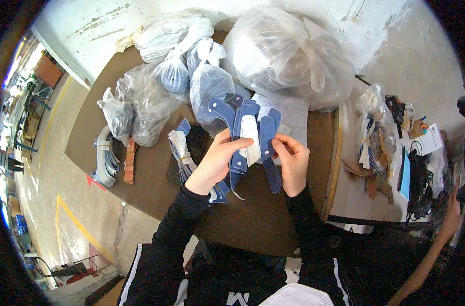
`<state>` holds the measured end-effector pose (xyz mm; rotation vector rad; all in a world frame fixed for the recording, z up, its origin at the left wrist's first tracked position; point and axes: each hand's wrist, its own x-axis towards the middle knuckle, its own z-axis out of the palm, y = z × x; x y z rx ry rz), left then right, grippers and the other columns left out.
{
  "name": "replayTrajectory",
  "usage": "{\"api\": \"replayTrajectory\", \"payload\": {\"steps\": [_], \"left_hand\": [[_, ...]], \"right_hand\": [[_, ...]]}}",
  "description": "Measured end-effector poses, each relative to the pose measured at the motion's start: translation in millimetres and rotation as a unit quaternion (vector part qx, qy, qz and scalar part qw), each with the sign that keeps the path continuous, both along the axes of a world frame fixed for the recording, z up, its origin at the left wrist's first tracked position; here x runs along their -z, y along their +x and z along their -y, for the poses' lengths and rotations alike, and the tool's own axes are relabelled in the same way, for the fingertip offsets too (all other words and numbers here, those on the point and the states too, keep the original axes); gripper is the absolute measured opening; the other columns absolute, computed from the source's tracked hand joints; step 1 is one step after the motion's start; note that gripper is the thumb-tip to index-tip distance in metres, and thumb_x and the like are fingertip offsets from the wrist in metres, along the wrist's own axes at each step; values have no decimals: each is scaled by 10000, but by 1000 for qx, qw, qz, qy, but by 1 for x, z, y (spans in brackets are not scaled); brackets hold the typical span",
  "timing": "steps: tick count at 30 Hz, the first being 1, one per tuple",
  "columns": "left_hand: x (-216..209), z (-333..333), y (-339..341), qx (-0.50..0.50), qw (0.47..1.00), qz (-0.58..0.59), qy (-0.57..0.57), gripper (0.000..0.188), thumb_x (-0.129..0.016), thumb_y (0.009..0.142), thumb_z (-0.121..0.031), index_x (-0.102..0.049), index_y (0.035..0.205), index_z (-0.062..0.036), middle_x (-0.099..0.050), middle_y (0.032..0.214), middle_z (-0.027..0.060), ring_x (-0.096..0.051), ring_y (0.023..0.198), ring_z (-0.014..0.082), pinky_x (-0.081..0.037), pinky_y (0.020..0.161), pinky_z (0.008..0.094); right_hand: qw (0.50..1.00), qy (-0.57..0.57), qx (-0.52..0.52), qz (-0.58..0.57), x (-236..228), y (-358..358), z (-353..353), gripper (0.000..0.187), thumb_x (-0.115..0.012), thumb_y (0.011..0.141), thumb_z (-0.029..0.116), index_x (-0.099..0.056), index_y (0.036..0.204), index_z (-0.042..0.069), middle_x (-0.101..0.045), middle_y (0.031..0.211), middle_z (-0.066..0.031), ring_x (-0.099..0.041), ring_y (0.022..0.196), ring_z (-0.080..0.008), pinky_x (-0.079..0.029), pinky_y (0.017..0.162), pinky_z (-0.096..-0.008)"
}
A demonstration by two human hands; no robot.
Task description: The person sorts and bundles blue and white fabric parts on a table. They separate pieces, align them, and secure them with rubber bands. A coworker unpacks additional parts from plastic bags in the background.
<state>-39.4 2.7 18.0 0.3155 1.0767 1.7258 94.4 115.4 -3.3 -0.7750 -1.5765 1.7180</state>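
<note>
Left hand: your left hand (217,160) is closed around a fanned stack of flat blue curved fabric pieces (236,122), thumb laid across the front of them, just above the middle of the picture.
Right hand: your right hand (292,162) pinches a long narrow blue fabric strip (268,153) between thumb and fingertips, touching the stack at its 3 o'clock side.
Stack: the blue pieces stand roughly upright in your grip, spreading toward 12 o'clock; a white lining piece (250,136) shows between them.
Table: you hold everything over a dark brown worktable (253,214).
Bags: a large clear plastic bag (288,53) of pale material lies at 1 o'clock from your hands; smaller clear bags holding blue pieces (208,89) sit at 11 o'clock.
Bundles: a banded bundle of blue and white pieces (181,153) lies just beside your left hand at 9 o'clock; another curved bundle (105,158) lies farther out, near the table edge.
Side table: a second, pale table (355,199) at 3 o'clock carries a clear bag of brown and white scraps (372,132).
Other person: an arm (436,245) enters at 4 o'clock, well apart from your hands.
</note>
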Motion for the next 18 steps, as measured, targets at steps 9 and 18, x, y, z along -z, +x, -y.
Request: {"api": "replayTrajectory", "payload": {"steps": [9,18], "left_hand": [[12,-6,1,-24,987,-158,-8,278,-624,904,-92,-578,1167,-14,-664,1048,47,-628,931,137,-496,828,293],[29,-7,8,-31,996,-74,31,242,-589,902,-82,-592,1128,7,-633,1045,35,-564,957,103,-423,863,255]], "right_hand": [[955,286,51,64,-7,-1,1,162,-628,851,15,-669,995,-48,-660,828,-85,-599,682,-126,-474,627,-263],[922,375,27,97,-1,-11,18,284,-715,773,57,-606,1031,9,-611,922,-139,-625,765,-297,-500,653,-364]]}}
